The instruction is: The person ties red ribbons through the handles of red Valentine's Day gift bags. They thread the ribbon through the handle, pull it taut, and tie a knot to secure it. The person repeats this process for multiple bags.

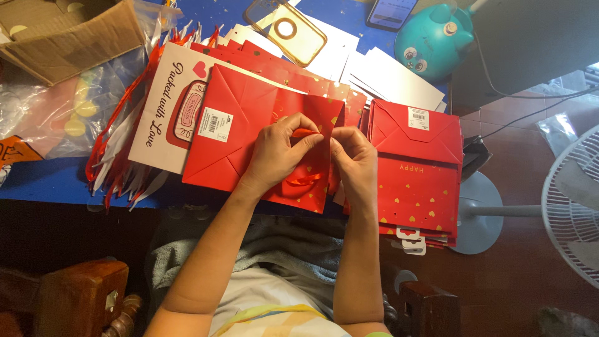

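Observation:
A flat red paper gift bag (240, 128) with gold hearts lies on the blue table (43, 181) in front of me. My left hand (281, 153) pinches a red ribbon (304, 133) at the bag's open end. Beside it, my right hand (354, 159) has its fingers closed on the same ribbon end. A loop of ribbon (304, 180) shows below the left hand. Under the bag lies a white card (163, 118) with a red label shape.
A stack of folded red bags (417, 168) lies to the right. Red and white ribbon strips (118, 156) fan out at the left. A cardboard box (68, 37), clear plastic bags (56, 112), white cards (387, 75), a phone case (293, 31), a teal toy (433, 40) and a fan (571, 206) surround the work.

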Action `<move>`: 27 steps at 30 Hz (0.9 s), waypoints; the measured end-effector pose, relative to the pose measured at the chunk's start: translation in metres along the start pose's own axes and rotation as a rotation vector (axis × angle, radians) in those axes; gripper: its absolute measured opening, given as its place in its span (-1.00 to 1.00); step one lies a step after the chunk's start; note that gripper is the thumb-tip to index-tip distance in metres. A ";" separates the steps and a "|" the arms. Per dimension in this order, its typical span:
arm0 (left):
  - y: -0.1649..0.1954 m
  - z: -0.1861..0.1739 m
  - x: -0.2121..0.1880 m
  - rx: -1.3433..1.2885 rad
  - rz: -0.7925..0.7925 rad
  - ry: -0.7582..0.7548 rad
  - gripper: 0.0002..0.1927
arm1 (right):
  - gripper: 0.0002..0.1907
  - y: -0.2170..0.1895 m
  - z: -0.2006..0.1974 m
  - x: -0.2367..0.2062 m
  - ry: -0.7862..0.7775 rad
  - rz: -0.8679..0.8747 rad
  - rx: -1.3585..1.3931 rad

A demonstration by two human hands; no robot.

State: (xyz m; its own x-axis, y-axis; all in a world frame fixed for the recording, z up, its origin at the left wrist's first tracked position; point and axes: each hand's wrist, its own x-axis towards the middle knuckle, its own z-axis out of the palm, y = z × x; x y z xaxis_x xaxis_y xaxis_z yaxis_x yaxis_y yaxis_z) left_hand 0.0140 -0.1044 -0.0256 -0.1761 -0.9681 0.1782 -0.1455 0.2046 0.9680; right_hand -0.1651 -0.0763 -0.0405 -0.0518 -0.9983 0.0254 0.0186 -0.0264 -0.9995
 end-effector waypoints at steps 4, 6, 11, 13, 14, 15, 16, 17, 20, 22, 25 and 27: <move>0.001 -0.002 0.000 0.035 -0.054 -0.019 -0.82 | -0.96 -0.002 0.001 0.000 -0.005 -0.008 -0.025; 0.001 -0.002 0.000 0.052 -0.085 -0.029 -0.83 | -0.97 -0.003 0.002 0.000 0.012 0.030 -0.058; -0.007 0.001 -0.002 0.080 -0.133 -0.038 -0.82 | -0.95 -0.003 0.003 0.000 0.014 0.033 -0.049; -0.013 0.002 -0.001 -0.096 -0.010 -0.027 -0.82 | -0.94 -0.003 0.003 0.000 0.009 0.021 -0.034; -0.015 0.002 0.000 -0.184 0.052 -0.020 -0.83 | -0.93 -0.004 0.003 0.001 0.001 0.000 -0.034; -0.017 0.001 0.001 -0.169 0.056 -0.016 -0.83 | -0.92 -0.004 0.003 0.001 -0.008 -0.022 -0.034; -0.018 0.001 0.003 -0.153 0.061 -0.013 -0.84 | -0.87 -0.005 0.003 0.002 0.016 0.019 -0.016; -0.018 0.000 0.003 -0.138 0.066 -0.010 -0.84 | -0.82 -0.006 0.003 0.002 0.040 0.060 0.002; -0.012 -0.003 0.004 -0.291 0.005 -0.033 -0.84 | -0.82 -0.009 0.004 0.002 0.013 0.017 -0.025; -0.002 -0.009 0.001 -0.302 -0.141 -0.008 -0.83 | -0.81 -0.010 0.006 0.001 -0.009 -0.027 -0.070; 0.016 -0.028 -0.006 -0.190 -0.054 0.120 -0.83 | -0.80 -0.008 0.010 -0.001 0.010 -0.031 -0.097; 0.030 -0.040 -0.011 0.094 0.141 0.315 -0.78 | -0.80 -0.005 0.011 -0.002 0.030 -0.047 -0.069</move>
State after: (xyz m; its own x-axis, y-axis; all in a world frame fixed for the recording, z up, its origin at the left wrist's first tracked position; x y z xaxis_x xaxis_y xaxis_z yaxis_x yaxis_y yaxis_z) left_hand 0.0503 -0.0931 0.0084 0.1061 -0.9234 0.3689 -0.2330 0.3376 0.9120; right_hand -0.1545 -0.0748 -0.0352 -0.0811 -0.9941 0.0725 -0.0529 -0.0684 -0.9963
